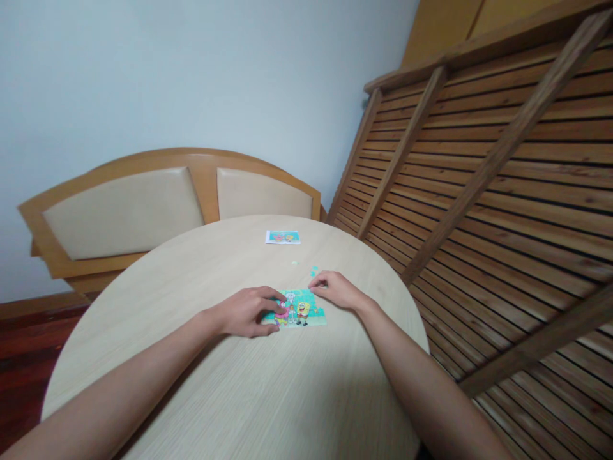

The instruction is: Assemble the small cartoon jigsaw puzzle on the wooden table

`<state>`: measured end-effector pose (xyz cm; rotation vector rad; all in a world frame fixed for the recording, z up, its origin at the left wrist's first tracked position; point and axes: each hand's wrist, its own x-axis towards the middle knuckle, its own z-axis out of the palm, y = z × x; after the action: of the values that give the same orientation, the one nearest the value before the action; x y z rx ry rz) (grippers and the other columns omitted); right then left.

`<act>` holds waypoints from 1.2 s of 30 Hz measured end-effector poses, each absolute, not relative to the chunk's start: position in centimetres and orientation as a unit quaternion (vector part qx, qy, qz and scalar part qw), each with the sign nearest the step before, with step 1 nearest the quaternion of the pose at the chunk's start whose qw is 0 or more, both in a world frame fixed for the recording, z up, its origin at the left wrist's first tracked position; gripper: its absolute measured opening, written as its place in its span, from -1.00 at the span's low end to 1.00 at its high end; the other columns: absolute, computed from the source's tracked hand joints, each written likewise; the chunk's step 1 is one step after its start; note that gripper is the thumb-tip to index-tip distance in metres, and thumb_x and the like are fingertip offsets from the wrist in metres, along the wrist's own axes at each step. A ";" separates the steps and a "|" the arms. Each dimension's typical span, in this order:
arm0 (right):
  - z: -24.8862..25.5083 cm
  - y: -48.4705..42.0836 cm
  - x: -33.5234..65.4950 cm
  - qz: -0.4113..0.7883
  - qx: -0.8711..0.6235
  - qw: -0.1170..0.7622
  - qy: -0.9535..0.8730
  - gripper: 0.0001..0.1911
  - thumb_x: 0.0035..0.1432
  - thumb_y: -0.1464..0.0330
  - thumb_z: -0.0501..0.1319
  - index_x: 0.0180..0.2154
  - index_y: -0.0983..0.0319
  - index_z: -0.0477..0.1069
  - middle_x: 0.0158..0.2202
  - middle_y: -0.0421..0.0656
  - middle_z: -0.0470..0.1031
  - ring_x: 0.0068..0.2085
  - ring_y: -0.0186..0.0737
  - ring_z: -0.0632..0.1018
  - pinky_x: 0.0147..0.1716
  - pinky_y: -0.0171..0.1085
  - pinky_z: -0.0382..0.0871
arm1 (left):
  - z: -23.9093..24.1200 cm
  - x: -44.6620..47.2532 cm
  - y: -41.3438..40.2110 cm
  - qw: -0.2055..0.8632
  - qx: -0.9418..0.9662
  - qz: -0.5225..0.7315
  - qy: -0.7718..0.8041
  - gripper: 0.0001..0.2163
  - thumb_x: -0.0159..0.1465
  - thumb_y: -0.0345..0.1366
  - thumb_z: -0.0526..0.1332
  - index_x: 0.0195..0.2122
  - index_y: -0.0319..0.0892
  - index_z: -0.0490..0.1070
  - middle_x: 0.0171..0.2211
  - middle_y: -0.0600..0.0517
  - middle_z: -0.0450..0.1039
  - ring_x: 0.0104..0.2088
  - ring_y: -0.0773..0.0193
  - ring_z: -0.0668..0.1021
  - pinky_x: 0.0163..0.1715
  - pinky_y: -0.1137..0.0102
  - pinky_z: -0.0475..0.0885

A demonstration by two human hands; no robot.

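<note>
A cartoon jigsaw puzzle (302, 310), mostly assembled, lies flat on the round table; its right edge is uneven. My left hand (249, 311) rests over the puzzle's left side, fingers spread, with the fingertips and thumb touching it and covering part of the picture. At the puzzle's upper right edge is my right hand (335, 289), its thumb and fingertips pinched together. Whatever is between those fingertips is too small to make out. Just beyond the right hand lie a few loose turquoise puzzle pieces (313, 271), and a pale piece (295, 262) sits farther left.
Toward the far edge of the pale wooden table (268, 396) lies a card (283, 237) with a similar cartoon picture. Behind the table stands a padded wooden headboard (204, 185) against the wall. A slatted wooden panel (479, 166) leans along the right side.
</note>
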<state>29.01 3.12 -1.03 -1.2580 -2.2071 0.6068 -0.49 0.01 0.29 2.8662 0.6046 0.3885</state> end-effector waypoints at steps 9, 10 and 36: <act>-1.3 3.2 29.1 0.201 -0.457 0.259 -0.827 -0.86 0.15 0.37 0.29 -0.29 0.22 0.63 -0.28 -0.12 0.59 -0.26 -0.23 0.54 -0.21 -0.31 0.36 | 0.2 -0.6 0.0 0.090 0.967 0.127 0.204 -0.64 0.30 -0.07 0.22 0.06 -0.07 0.48 0.12 -0.11 0.43 0.07 0.06 0.52 0.09 0.24 0.42; -1.3 3.3 29.2 0.199 -0.454 0.259 -0.829 -0.86 0.16 0.37 0.28 -0.28 0.22 0.63 -0.28 -0.12 0.59 -0.26 -0.23 0.54 -0.21 -0.30 0.36 | 0.2 -0.6 0.0 0.090 0.966 0.128 0.204 -0.64 0.30 -0.07 0.22 0.06 -0.07 0.49 0.12 -0.10 0.44 0.07 0.05 0.52 0.09 0.24 0.42; -2.2 4.3 30.7 0.092 -0.502 0.229 -0.829 -0.77 0.22 0.28 0.27 -0.08 0.07 0.57 0.06 -0.07 0.48 0.12 -0.02 0.39 0.12 0.00 0.20 | 0.1 -0.5 0.2 0.094 0.966 0.137 0.200 -0.65 0.30 -0.07 0.23 0.06 -0.06 0.49 0.12 -0.10 0.44 0.07 0.05 0.52 0.08 0.25 0.42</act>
<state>30.68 4.34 -2.20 -1.3815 -2.2822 0.2525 -0.55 0.15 0.08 2.8643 0.5926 0.4073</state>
